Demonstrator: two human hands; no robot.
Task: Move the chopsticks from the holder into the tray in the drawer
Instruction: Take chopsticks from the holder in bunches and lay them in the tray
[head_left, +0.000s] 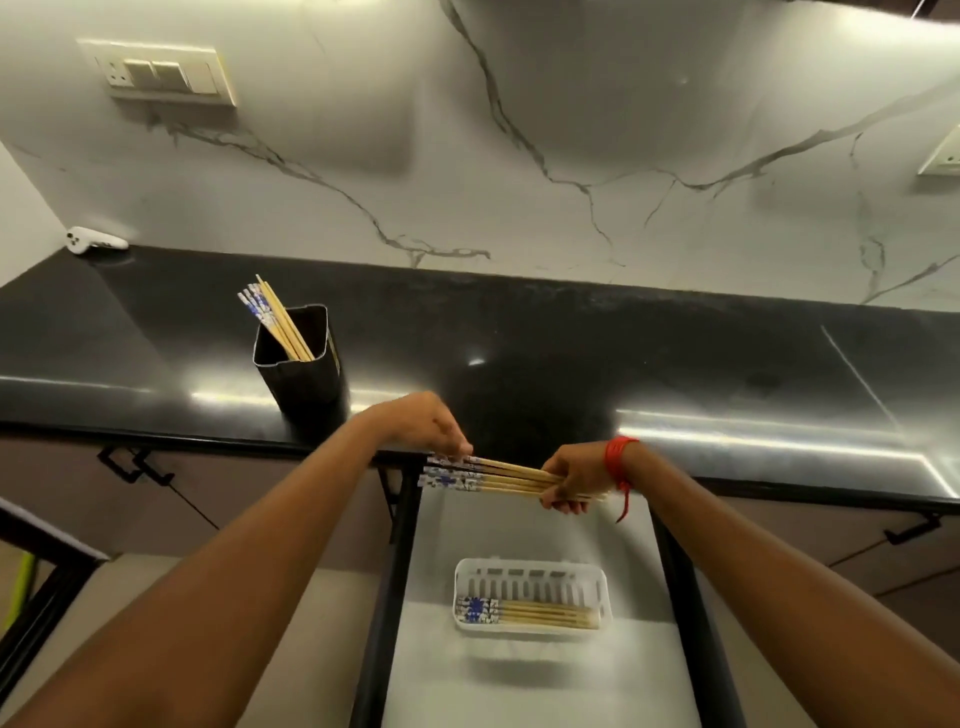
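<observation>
A bundle of several bamboo chopsticks (498, 475) with blue-and-white patterned ends lies level between my hands, above the open drawer (519, 675). My right hand (569, 480) grips the plain tips. My left hand (434, 423) pinches the patterned ends with its fingertips. A black holder (306, 374) stands on the black counter to the left, with several chopsticks (275, 319) leaning in it. In the drawer, a white slotted tray (530, 577) holds several chopsticks (524, 613) lying flat along its near side.
The black countertop (571, 343) runs across the view below a marbled wall. A white controller (93, 240) lies at the counter's far left. Cabinet handles (135, 465) (911, 530) flank the drawer. A red thread circles my right wrist.
</observation>
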